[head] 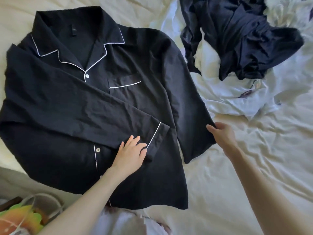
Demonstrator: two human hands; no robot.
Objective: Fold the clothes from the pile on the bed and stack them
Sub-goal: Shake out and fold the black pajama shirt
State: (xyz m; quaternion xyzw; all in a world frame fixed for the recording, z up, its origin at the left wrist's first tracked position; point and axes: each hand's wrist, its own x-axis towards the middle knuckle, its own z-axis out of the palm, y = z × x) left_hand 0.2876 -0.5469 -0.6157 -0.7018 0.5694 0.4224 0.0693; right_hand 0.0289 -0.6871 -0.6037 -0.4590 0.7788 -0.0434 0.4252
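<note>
A black pyjama shirt with white piping lies face up and spread on the bed. One sleeve is folded across its front, cuff near the middle. My left hand rests flat with straight fingers on that folded sleeve beside the cuff. The other sleeve lies stretched down the shirt's right side. My right hand pinches the outer edge of that sleeve near its cuff, thumb on top. A pile of dark clothes lies crumpled at the upper right, over a white garment.
The bed has a wrinkled cream sheet. At the lower left, off the bed's edge, sits a clear bag with colourful things inside. A light garment shows at the bottom edge.
</note>
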